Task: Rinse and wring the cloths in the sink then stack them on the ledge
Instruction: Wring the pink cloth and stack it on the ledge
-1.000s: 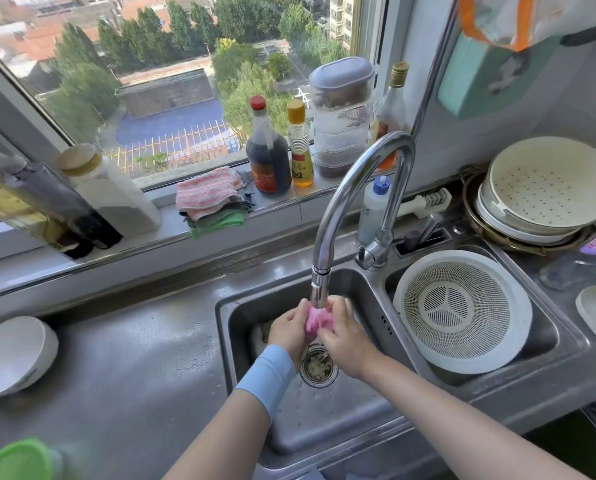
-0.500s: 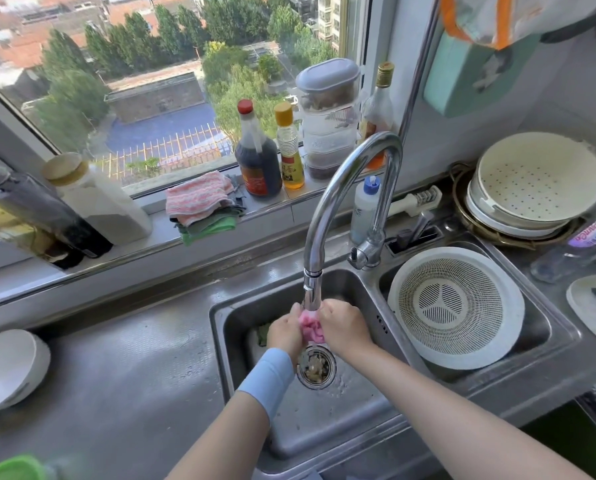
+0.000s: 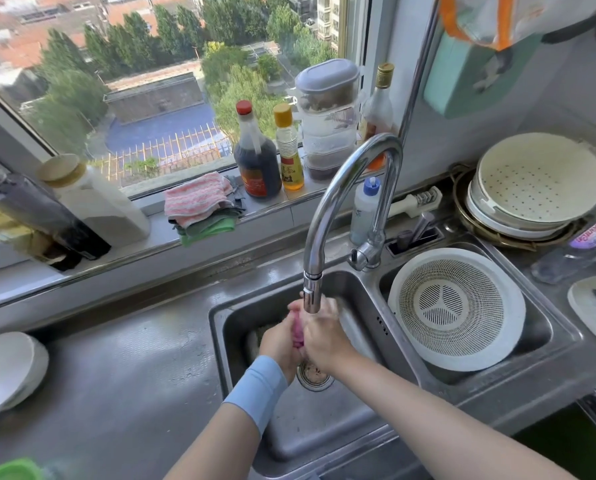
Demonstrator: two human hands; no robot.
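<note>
Under the spout of the curved steel tap (image 3: pixel 345 188), over the left sink basin (image 3: pixel 227 327), both hands squeeze a small pink cloth (image 3: pixel 297 332) between them. My left hand (image 3: pixel 278 348), with a blue wristband, grips it from the left. My right hand (image 3: pixel 322 336) grips it from the right and covers most of it. On the window ledge (image 3: pixel 275 213) lies a stack of folded cloths (image 3: pixel 201 206), pink-striped on top, dark and green below. Another cloth shows dimly in the basin behind my left hand.
Sauce bottles (image 3: pixel 256 157), stacked containers (image 3: pixel 327 119) and a white jug (image 3: pixel 95 199) stand on the ledge. A white colander (image 3: pixel 457 308) fills the right basin. Stacked strainers (image 3: pixel 535 181) sit at the back right; white bowls (image 3: pixel 5 370) rest on the steel counter at left.
Both hands have closed tighter on the pink cloth, so less of it shows. They stay under the spout above the drain. The view has shifted slightly.
</note>
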